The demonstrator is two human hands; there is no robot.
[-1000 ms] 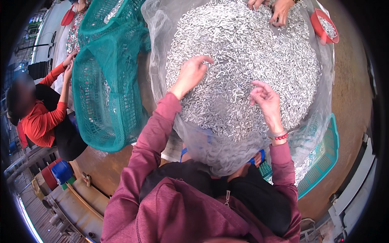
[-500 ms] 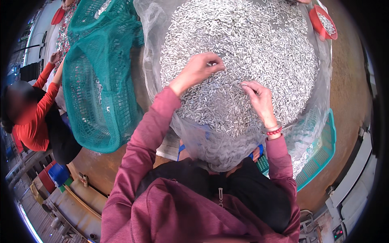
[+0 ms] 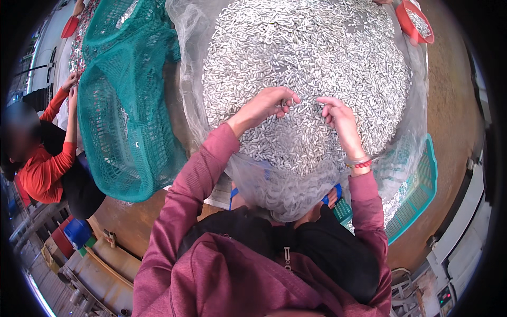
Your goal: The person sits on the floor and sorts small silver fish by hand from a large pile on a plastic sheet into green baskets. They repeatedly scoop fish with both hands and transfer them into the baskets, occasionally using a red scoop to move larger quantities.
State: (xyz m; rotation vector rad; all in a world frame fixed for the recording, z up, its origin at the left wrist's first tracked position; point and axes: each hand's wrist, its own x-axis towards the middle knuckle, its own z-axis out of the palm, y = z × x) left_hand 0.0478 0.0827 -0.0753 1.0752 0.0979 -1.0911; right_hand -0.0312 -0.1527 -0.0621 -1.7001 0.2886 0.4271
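A broad heap of small, elongated silvery metal pieces (image 3: 311, 58) is spread over a translucent mesh sheet (image 3: 188, 84). My left hand (image 3: 272, 104) hovers just over the heap's near part with curled fingers. Something small and pale shows at its fingertips, too small to name. To its right, a short gap away, my right hand (image 3: 338, 117) has its index finger stretched toward the left one. The other fingers of that hand bend loosely, and I see nothing held in them. Single pieces are hard to tell apart here.
Green mesh-draped baskets (image 3: 119, 127) stand at the left. A turquoise basket (image 3: 422, 195) holding silvery pieces sits low on the right, a red scoop (image 3: 414, 22) at the far right. A co-worker in an orange top (image 3: 45, 171) works at the left; another person's hand (image 3: 382, 1) shows at the top edge.
My left hand has moved a little nearer to me. The right hand's index finger has straightened from a pinch. At the left, the co-worker's hands have come together.
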